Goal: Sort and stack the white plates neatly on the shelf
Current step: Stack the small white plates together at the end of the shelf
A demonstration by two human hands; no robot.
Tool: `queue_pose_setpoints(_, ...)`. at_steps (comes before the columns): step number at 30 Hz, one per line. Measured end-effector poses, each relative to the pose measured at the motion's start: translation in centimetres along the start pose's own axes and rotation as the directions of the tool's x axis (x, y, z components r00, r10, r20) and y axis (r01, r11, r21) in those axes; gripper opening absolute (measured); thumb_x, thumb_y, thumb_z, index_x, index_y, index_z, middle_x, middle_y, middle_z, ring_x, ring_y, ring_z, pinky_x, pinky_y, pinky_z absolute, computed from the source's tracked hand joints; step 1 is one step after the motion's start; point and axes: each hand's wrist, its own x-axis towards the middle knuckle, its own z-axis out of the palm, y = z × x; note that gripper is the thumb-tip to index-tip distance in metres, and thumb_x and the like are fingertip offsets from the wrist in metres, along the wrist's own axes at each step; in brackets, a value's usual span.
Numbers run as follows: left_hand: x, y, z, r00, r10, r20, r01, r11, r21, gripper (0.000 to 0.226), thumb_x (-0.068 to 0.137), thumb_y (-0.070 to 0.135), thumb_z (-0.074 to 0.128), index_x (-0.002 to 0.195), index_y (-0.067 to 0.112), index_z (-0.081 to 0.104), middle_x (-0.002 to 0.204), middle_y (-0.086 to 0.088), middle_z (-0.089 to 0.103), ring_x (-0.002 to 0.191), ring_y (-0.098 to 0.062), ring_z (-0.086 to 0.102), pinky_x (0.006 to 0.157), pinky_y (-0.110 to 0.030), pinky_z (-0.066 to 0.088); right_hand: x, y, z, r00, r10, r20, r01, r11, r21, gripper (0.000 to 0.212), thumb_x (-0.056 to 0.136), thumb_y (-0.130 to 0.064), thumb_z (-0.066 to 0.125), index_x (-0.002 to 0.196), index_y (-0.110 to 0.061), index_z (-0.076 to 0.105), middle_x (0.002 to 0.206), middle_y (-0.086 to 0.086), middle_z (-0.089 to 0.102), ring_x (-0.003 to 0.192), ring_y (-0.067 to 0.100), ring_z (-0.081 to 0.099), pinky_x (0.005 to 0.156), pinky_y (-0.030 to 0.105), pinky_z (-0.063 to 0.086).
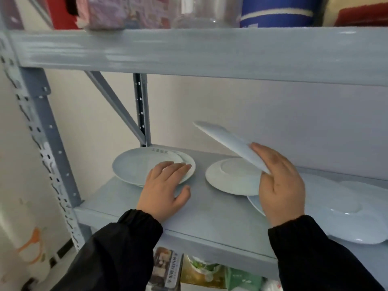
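On the grey shelf board (210, 215), a short stack of white plates (134, 166) lies at the left. My left hand (165, 190) rests flat on its near right rim, fingers straight. My right hand (279, 185) grips a tilted white plate (226, 141) by its near edge, lifted above an upside-down white plate (231, 177) in the middle. Another plate edge (255, 203) shows under my right hand. More white plates (346, 215) lie at the right end of the shelf.
The shelf above (210, 53) hangs low over the plates and carries a blue tub (277, 13), a clear jar (195, 15) and a patterned box (126, 11). A grey upright post (48, 131) stands at the left. Packets (199, 271) fill the shelf below.
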Motion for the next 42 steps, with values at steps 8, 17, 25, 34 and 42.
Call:
queue_pose_setpoints(8,-0.3,-1.1,-2.1,0.992,-0.123,-0.037,0.120,0.989,-0.083,0.049,0.088,0.037,0.054,0.135,0.025,0.057,0.136,0.009,0.056,0.127,-0.022,0.041,0.108,-0.039,0.036,4.5,-2.2,12.2,0.632,0.703,0.325,-0.678,0.300,0.671,0.035,0.092,-0.012,0.058,0.106,-0.044,0.064,0.109,-0.010,0.071,0.104,0.016,0.066,0.089,0.040,0.055)
queue_pose_setpoints(17,-1.0,-10.4,-4.8,0.965,-0.250,-0.074,0.254,0.966,0.043,0.053,0.090,0.043,0.047,0.139,0.021,0.053,0.138,0.004,0.054,0.130,-0.024,0.040,0.108,-0.048,0.033,2.2,0.1,18.6,0.490,0.672,0.555,-0.849,0.222,0.480,0.060,0.080,0.002,0.046,0.131,-0.028,0.055,0.123,0.002,0.065,0.111,0.025,0.062,0.095,0.051,0.051)
queue_pose_setpoints(25,-1.0,-10.8,-4.0,0.952,-0.304,-0.036,0.305,0.952,0.019,0.060,0.090,0.048,0.043,0.144,0.022,0.046,0.140,0.008,0.050,0.132,-0.017,0.035,0.113,-0.039,0.030,1.9,-0.6,18.2,0.675,0.484,0.558,-0.611,0.790,0.054,0.067,0.092,-0.002,0.041,0.152,-0.026,0.024,0.155,-0.012,0.027,0.142,0.009,0.023,0.111,0.016,0.017)
queue_pose_setpoints(34,-1.2,-10.9,-3.7,0.955,-0.298,0.011,0.298,0.954,0.023,0.063,0.089,0.050,0.039,0.144,0.021,0.047,0.136,0.006,0.054,0.130,-0.016,0.035,0.113,-0.038,0.029,0.6,0.1,18.0,0.754,0.294,0.588,-0.337,0.941,-0.037,0.048,0.095,-0.024,0.054,0.142,-0.028,0.047,0.158,-0.003,0.027,0.147,0.008,0.016,0.103,0.013,0.028)
queue_pose_setpoints(42,-1.2,-11.1,-3.5,0.957,-0.288,0.016,0.288,0.957,0.036,0.064,0.088,0.052,0.038,0.143,0.021,0.048,0.135,0.005,0.055,0.129,-0.015,0.034,0.112,-0.033,0.025,0.7,-0.4,18.1,0.713,0.225,0.664,-0.210,0.972,-0.104,0.057,0.088,-0.048,0.059,0.143,-0.037,0.045,0.159,-0.005,0.025,0.149,0.009,0.001,0.118,0.026,0.014)
